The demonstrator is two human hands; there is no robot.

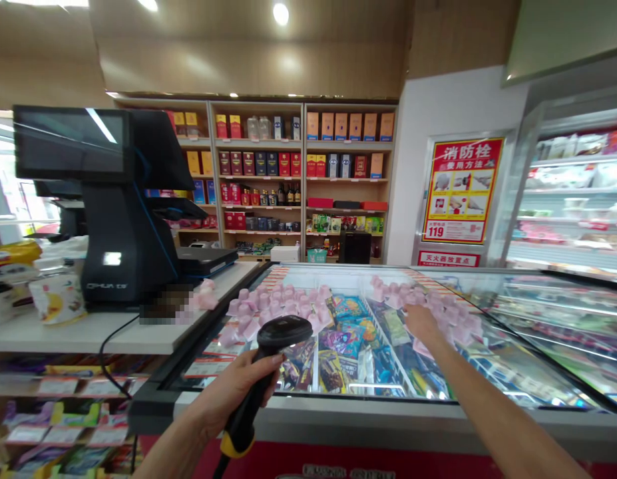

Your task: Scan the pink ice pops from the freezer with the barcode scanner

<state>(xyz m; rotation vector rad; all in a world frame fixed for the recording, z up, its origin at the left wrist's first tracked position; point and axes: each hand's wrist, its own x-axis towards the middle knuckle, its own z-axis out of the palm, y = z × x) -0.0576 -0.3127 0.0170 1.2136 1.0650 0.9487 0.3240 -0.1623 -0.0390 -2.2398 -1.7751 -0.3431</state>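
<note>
My left hand is wrapped round the grip of a black handheld barcode scanner with a yellow-banded base. The scanner's head points right, over the glass top of a chest freezer. My right hand reaches forward to the right-hand group of small pink cup-shaped packs lying on the glass. Its fingertips are among or against these packs, but how they are bent is too small to make out. A second group of pink packs lies on the glass beyond the scanner.
Packaged goods fill the chest freezer under its glass. A cash register stands on the white counter at left, beside snack bags. A black cable hangs over the counter edge. Behind are stocked shelves.
</note>
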